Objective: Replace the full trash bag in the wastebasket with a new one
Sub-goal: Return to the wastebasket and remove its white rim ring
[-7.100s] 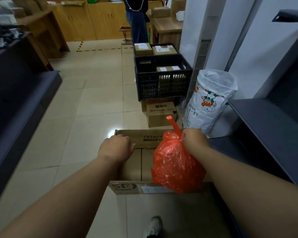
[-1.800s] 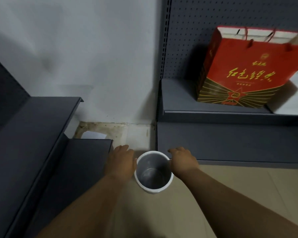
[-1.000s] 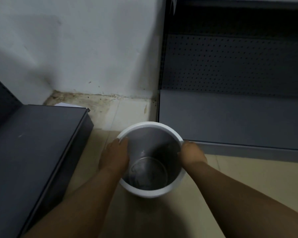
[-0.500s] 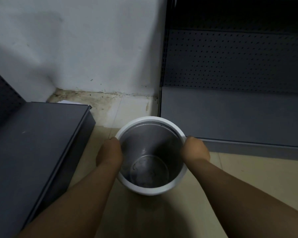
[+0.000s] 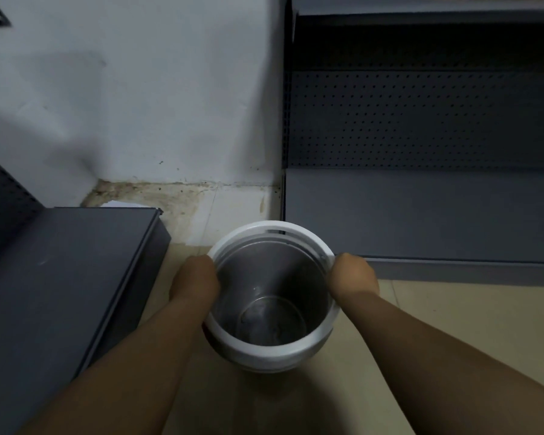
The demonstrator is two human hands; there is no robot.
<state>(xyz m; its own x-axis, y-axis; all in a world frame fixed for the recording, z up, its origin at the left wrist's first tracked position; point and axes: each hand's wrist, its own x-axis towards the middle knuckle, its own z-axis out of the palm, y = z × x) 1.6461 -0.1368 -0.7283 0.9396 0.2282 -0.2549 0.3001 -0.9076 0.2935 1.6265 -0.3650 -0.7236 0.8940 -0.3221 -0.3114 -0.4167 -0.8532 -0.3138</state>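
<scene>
A round wastebasket [image 5: 274,353] stands on the tiled floor in a corner, grey inside, with no bag in it. A white rim ring [image 5: 270,227] sits on top of it, and at its far side a thin gap shows between the ring and the basket's inner edge. My left hand [image 5: 195,282] grips the ring's left side. My right hand [image 5: 354,274] grips its right side. The fingertips of both hands are hidden over the edge.
A dark grey shelf base [image 5: 60,277] juts out close on the left of the basket. A grey shelf unit with a perforated back [image 5: 421,127] stands just behind it on the right. A white wall [image 5: 139,89] meets stained floor, where a paper scrap [image 5: 120,204] lies.
The orange full bag has gone from view since I turned to the empty basket. Both hands have closed on the white ring's sides, and its far edge now sits slightly raised.
</scene>
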